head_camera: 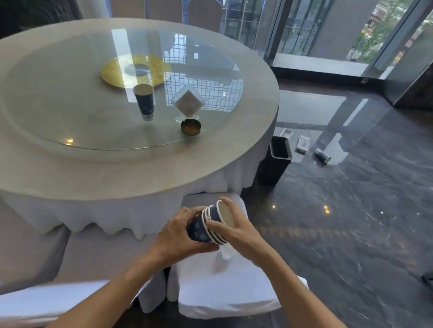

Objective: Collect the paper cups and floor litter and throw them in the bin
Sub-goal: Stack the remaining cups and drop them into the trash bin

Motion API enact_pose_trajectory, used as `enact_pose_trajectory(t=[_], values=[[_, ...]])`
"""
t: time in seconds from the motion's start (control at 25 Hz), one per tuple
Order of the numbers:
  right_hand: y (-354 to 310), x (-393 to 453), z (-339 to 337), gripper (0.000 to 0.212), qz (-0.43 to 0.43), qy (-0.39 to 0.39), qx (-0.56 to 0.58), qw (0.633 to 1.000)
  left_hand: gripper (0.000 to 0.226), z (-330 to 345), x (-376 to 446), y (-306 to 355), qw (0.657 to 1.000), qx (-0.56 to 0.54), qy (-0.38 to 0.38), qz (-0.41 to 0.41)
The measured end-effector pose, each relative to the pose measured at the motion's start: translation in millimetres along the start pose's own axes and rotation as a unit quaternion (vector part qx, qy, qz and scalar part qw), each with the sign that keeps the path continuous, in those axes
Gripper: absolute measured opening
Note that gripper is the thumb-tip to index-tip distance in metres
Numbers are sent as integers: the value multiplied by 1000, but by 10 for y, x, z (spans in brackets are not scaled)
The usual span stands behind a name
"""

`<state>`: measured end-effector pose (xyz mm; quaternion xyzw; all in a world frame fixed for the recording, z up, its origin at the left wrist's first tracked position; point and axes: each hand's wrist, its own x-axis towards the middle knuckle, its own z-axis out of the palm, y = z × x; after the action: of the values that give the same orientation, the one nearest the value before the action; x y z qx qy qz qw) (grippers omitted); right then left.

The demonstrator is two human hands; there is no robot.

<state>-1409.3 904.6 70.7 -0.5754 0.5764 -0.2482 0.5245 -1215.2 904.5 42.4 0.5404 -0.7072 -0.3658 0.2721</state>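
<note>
Item one: the stack of paper cups [205, 226], blue with white rims, nested and tipped on its side, mouths facing right. We hold it in front of us above a white-covered chair [224, 286], just off the table edge. Our left hand [179, 235] wraps closed around the cup bases; our right hand [238, 230] clasps the rim end, thumb along the near rims and fingers over the top of the outermost mouth.

Item two: a single blue cup [144, 101] upright on the glass turntable [57, 101] of the round table [119, 175], near a small brass dish [190, 127] and a clear card stand [188, 102].

Item three: a dark bin [276, 161] on the floor just beside the tablecloth. Beyond it, floor litter: a fallen blue cup [322, 156] on its side, a white packet [303, 144], and a smaller box [286, 132] behind the bin.
</note>
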Motion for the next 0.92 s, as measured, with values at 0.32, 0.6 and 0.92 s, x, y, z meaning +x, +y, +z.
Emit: enact_pose_trajectory(t=[0.32, 0.6, 0.92], values=[[71, 137, -890, 76, -24, 107, -43, 993, 105, 421, 414, 126, 998, -14, -60, 12], [340, 422, -1759, 80, 10, 122, 114, 986, 95, 906, 684, 526, 999, -26, 4, -38], [438, 619, -2730, 81, -39, 72, 203, 976, 80, 1187, 641, 963, 953, -109, 215, -181]])
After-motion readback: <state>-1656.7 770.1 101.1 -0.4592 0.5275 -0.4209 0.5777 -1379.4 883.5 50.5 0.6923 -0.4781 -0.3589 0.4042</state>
